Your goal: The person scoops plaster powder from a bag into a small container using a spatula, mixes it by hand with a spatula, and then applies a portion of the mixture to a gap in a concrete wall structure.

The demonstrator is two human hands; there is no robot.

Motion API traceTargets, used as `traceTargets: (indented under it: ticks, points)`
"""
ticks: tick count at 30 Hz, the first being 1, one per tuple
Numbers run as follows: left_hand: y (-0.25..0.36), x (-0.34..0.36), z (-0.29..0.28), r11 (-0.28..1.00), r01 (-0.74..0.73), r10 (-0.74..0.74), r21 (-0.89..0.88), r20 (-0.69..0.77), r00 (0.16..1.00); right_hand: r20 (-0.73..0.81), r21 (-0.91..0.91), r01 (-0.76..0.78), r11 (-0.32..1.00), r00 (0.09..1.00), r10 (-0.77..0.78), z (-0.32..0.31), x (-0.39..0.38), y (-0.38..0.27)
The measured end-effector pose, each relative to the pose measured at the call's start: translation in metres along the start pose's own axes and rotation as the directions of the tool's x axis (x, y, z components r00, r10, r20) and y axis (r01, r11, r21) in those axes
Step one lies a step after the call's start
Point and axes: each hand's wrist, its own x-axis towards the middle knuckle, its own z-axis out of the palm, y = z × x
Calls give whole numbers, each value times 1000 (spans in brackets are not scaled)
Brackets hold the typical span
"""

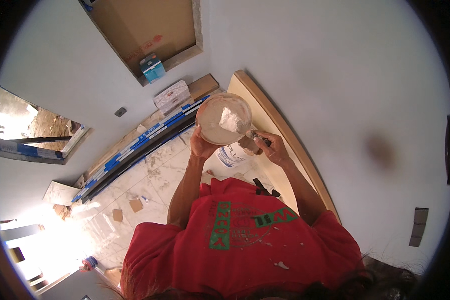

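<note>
My left hand (201, 145) grips the near-left side of a round mixing bowl (210, 121) coated inside with pale, greyish material. A white lump of powder or paste (230, 119) sits in the bowl's right half. My right hand (275, 146) is closed on the dark handle of a tool (260, 139) at the bowl's right edge; its working end is hidden by the white material. Below the bowl, a white bucket (229, 159) with printing stands partly covered by the bowl and hands.
A pale wooden board (285, 130) leans along the right wall. Long blue-taped pieces (125, 159) lie along the left wall near boxes (171, 96). A blue carton (152, 68) sits in a wall recess. A tiled floor (155, 175) holds cardboard scraps. A window opening (87, 136) is at left.
</note>
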Motion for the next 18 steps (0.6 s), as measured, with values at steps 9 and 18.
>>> traceTargets:
  ticks: [9, 18]
  points:
    - [5, -8, -13, 1000, 9, -9, 8, -33, 999, -9, 167, -76, 983, 997, 79, 2, 1, 3]
    - [18, -14, -25, 999, 29, -30, -26, -63, 998, -23, 512, -74, 856, 995, 100, -18, 0, 1]
